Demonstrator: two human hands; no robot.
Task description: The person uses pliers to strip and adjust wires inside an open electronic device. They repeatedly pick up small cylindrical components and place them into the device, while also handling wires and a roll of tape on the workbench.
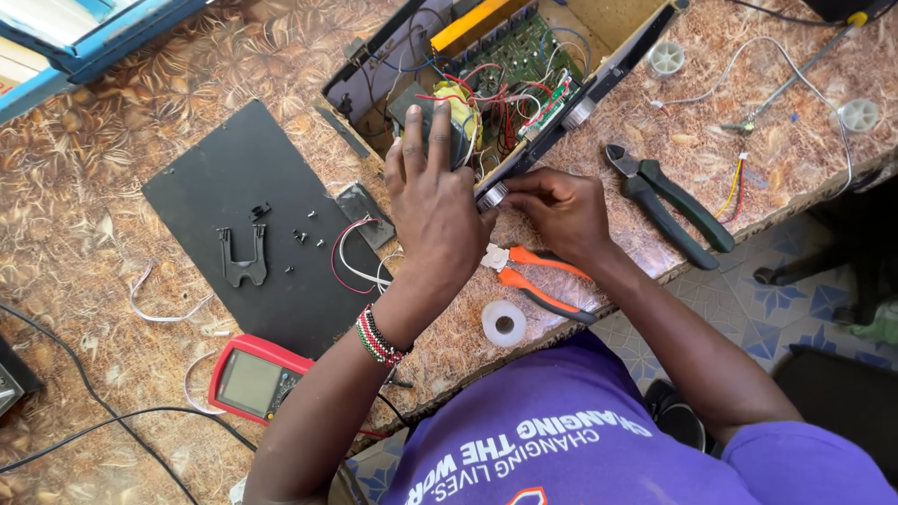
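An opened electronic device case (374, 84) lies on the patterned worktable, showing a green circuit board (519, 56), a transformer wrapped in yellow tape (461, 112) and many coloured wires. My left hand (432, 201) rests over the case's near edge, fingers stretched up against the transformer. My right hand (559, 210) pinches a silver knob (493, 194) on the case's front panel, fingers curled around it. A beaded bracelet (377, 337) sits on my left wrist.
Orange-handled pliers (538, 276) and a white tape roll (504, 323) lie under my right hand. Dark green pliers (669, 201) lie to the right. A black cover plate (243, 215) with small screws and a bracket, and a red multimeter (253, 379), lie left. Loose knobs (666, 58) sit far right.
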